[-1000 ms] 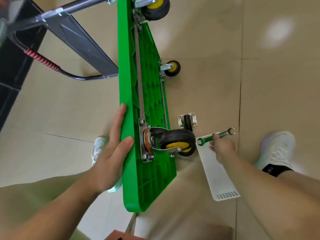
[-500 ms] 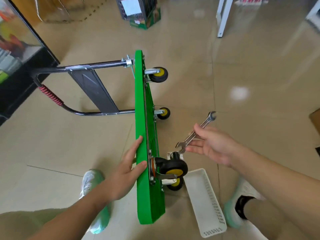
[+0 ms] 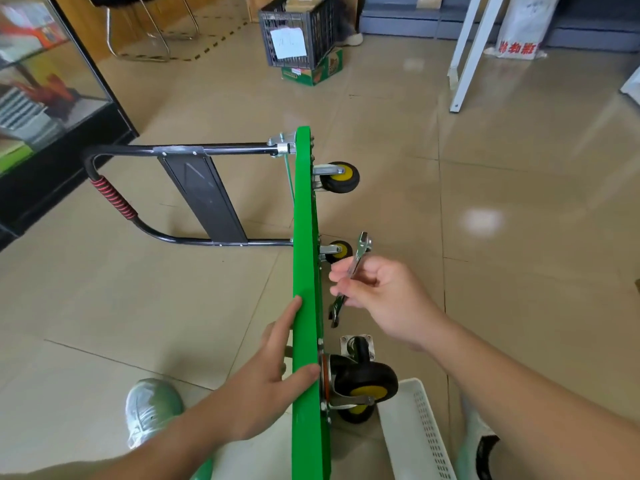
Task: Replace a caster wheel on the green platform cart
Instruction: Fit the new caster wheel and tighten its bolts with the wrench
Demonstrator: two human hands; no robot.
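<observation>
The green platform cart stands on its long edge on the tiled floor, underside facing right, black handle folded out to the left. My left hand grips its upper edge beside the near mounted caster, black with a yellow hub. Two more casters sit farther along the underside. A loose caster with a steel plate lies on the floor behind the near one. My right hand holds a steel open-end wrench just right of the cart's underside.
A white perforated tray lies on the floor at the lower right, by my right shoe. My left shoe is left of the cart. A glass cabinet stands at left, a black crate and white table legs farther back.
My right hand lifted the wrench from the white tray and brought it up close to the cart's underside. The view tilted up from the floor. My left hand kept its grip on the cart's edge.
</observation>
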